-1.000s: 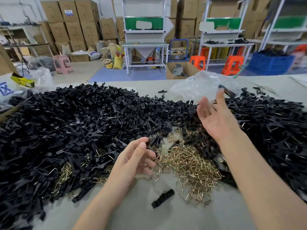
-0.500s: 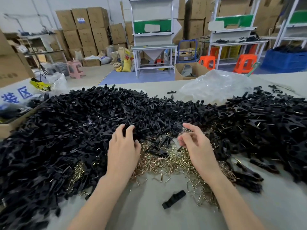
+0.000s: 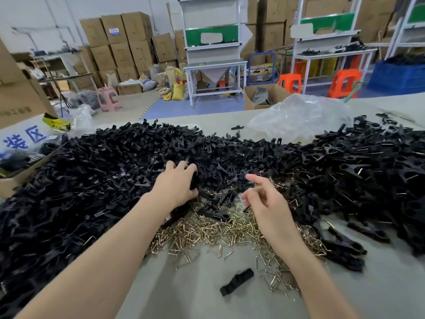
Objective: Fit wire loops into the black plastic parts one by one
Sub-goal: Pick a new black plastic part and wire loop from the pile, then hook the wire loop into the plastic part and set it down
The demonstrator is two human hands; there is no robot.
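A wide heap of black plastic parts (image 3: 103, 180) covers the left and middle of the table. Brass-coloured wire loops (image 3: 207, 233) lie in a loose pile in front of it. At the right, another heap of black parts (image 3: 368, 171) shows bits of wire among the pieces. My left hand (image 3: 177, 183) reaches into the heap's near edge, fingers and thumb curled round a black part. My right hand (image 3: 264, 201) hovers just above the wire loops with its index finger out and the other fingers curled. Whether it holds a loop is hidden.
One black part (image 3: 236, 282) lies alone on the grey table (image 3: 184, 300) near me. A crumpled clear plastic bag (image 3: 299, 116) sits behind the heaps. A cardboard box (image 3: 13, 180) stands at the left edge. Shelves, cartons and stools fill the room beyond.
My right hand came back from the far right heap to the wire loops, then lifted slightly. My left hand moved forward from the loops into the black heap and closed on a part.
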